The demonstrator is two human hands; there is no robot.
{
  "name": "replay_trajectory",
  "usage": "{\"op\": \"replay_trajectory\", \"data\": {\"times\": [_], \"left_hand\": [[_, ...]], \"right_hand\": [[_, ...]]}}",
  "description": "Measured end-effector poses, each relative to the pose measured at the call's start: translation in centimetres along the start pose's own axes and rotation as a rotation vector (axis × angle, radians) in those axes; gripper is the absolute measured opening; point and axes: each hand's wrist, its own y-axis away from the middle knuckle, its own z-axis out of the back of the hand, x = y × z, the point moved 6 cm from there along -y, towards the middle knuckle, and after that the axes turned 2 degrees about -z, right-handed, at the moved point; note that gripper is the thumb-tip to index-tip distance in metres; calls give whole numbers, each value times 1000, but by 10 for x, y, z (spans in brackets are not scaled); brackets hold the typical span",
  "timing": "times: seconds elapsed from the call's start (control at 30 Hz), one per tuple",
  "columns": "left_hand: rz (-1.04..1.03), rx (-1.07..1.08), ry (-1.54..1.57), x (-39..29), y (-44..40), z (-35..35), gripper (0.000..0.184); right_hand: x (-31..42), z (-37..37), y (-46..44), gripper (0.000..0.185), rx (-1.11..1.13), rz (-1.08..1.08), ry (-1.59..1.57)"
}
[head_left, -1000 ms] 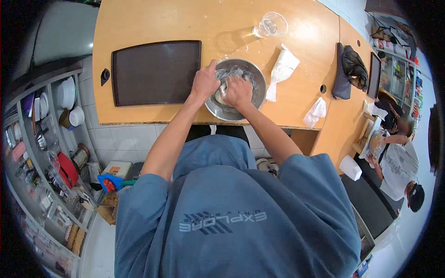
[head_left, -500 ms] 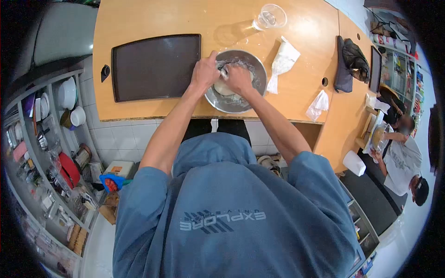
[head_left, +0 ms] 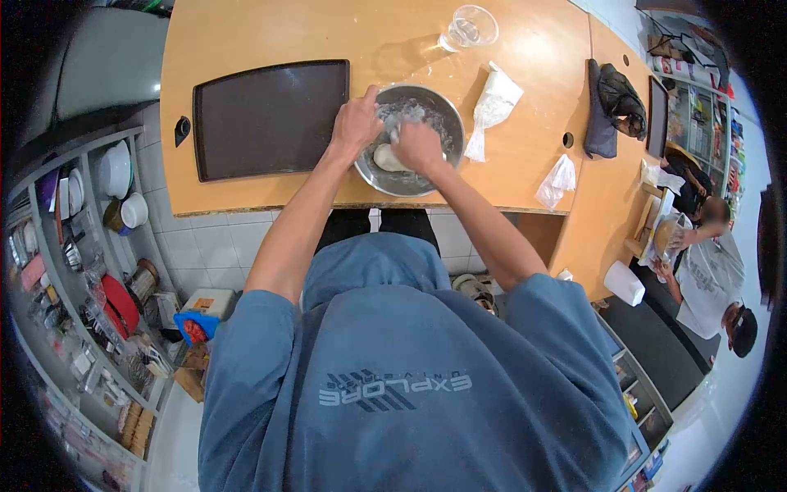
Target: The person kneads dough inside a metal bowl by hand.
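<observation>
A metal bowl (head_left: 449, 115) with whitish smears on its inside stands near the table's front edge. Pale dough (head_left: 388, 159) lies in its lower part. My left hand (head_left: 357, 128) grips the bowl's left rim, thumb side up. Inside the bowl is my right hand (head_left: 417, 146), blurred and curled, beside the dough; whether its fingers hold any dough is hidden. A dark rectangular tray (head_left: 270, 123) lies left of the bowl. To the right is a white bag (head_left: 497, 100) with a twisted end.
A clear cup (head_left: 472, 28) stands at the back of the wooden table (head_left: 525, 184). A small plastic bag (head_left: 557, 182) and dark cloth items (head_left: 602, 115) lie at the right. Another person (head_left: 710, 279) works at far right. Shelves (head_left: 82, 328) line the left.
My right hand has moved within the bowl, and more of the dough shows below it. My left hand stays on the rim. The view has shifted slightly.
</observation>
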Motion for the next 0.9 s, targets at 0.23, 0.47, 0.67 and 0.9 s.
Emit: {"op": "replay_trajectory", "data": {"times": [0.23, 0.47, 0.67, 0.9], "left_hand": [[21, 0, 47, 1, 0, 1, 24], [72, 23, 54, -2, 1, 3, 21], [9, 35, 86, 1, 0, 1, 19], [-7, 49, 95, 2, 2, 1, 19]], "right_hand": [[15, -4, 25, 34, -253, 267, 102], [14, -23, 13, 32, -141, 111, 42], [8, -20, -19, 32, 84, 86, 97], [10, -10, -30, 42, 37, 25, 92]]}}
